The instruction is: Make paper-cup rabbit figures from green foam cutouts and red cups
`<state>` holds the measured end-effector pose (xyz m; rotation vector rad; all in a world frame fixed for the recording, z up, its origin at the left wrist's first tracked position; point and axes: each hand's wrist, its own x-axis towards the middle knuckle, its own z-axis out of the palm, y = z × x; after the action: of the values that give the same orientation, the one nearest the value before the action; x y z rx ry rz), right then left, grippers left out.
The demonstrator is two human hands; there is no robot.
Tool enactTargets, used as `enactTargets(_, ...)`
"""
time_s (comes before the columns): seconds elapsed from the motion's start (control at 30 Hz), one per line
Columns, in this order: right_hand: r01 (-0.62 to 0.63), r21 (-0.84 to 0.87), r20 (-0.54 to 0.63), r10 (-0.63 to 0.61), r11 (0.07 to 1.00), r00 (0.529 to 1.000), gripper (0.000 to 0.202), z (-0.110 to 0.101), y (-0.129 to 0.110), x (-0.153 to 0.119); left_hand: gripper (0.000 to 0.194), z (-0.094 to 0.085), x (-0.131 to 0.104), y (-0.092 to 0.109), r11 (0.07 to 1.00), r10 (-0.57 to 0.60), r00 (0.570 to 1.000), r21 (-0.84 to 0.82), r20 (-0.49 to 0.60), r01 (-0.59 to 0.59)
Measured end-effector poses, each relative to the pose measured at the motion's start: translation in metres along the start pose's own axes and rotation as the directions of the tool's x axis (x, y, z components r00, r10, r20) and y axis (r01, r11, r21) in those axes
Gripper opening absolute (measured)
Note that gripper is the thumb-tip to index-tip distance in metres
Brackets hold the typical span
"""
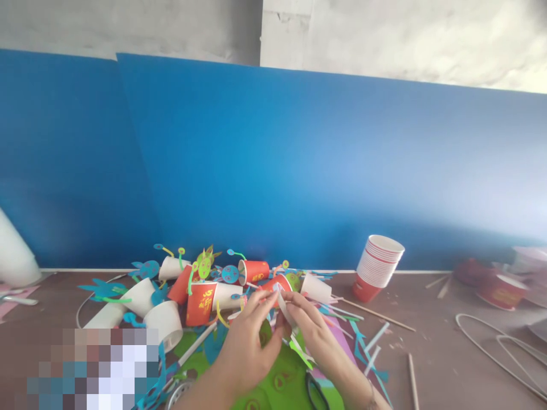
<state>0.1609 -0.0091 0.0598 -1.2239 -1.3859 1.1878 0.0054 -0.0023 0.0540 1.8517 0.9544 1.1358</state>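
Note:
My left hand (pixel 250 344) and my right hand (pixel 314 330) meet over the middle of the table, fingertips pinched together. Between them runs a narrow white strip (pixel 282 306), which could be paper or tape. Its upper end lies at the fingers of both hands. Just below my right fingers is a small bright green paper piece (pixel 301 354). Green paper sheets (pixel 280 381) with small printed faces lie beneath the hands. A red paper cup (pixel 280 281) rests on its side right behind my fingertips. Near my right wrist is a black loop handle (pixel 317 392), probably of scissors.
Decorated paper cups (pixel 200 304) with blue and green cutouts crowd the left and back. A tall cup stack (pixel 378 267) leans at the back right. Wooden sticks (pixel 412 378), blue scraps and a white cable (pixel 491 341) lie rightward. A blue panel (pixel 299 171) borders the table.

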Motion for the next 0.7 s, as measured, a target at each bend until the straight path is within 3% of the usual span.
enactTargets(0.1, 0.037, 0.053, 0.161, -0.045, 0.998, 0.986, 0.038, -0.006, -0.001, -0.001, 0.039, -0.005, 0.004, 0.003, 0.999, -0.038, 0.999, 0.008, -0.023, 0.038)
enactTargets(0.2, 0.082, 0.046, 0.200, -0.090, 0.996, 0.976, 0.045, -0.006, 0.000, 0.000, 0.040, -0.009, 0.004, 0.004, 0.999, -0.033, 0.998, -0.007, -0.047, 0.033)
enactTargets(0.33, 0.110, 0.082, 0.146, -0.121, 0.991, 0.982, 0.032, -0.003, 0.002, 0.003, 0.047, -0.007, 0.001, -0.006, 0.980, 0.130, 0.991, 0.157, -0.042, -0.122)
enactTargets(0.47, 0.140, -0.007, -0.008, -0.140, 0.990, 0.990, 0.031, -0.003, 0.001, 0.006, 0.048, -0.002, -0.002, -0.017, 0.831, 0.337, 0.937, 0.438, 0.095, -0.343)
enactTargets(0.53, 0.152, -0.080, -0.033, -0.155, 0.985, 0.987, 0.035, -0.004, 0.001, 0.005, 0.050, -0.002, -0.001, -0.019, 0.803, 0.338, 0.934, 0.482, 0.116, -0.350)
enactTargets(0.7, 0.145, -0.179, 0.039, -0.141, 0.973, 0.989, 0.041, -0.002, 0.002, 0.001, 0.049, -0.004, 0.001, -0.014, 0.844, 0.272, 0.958, 0.453, 0.096, -0.285)
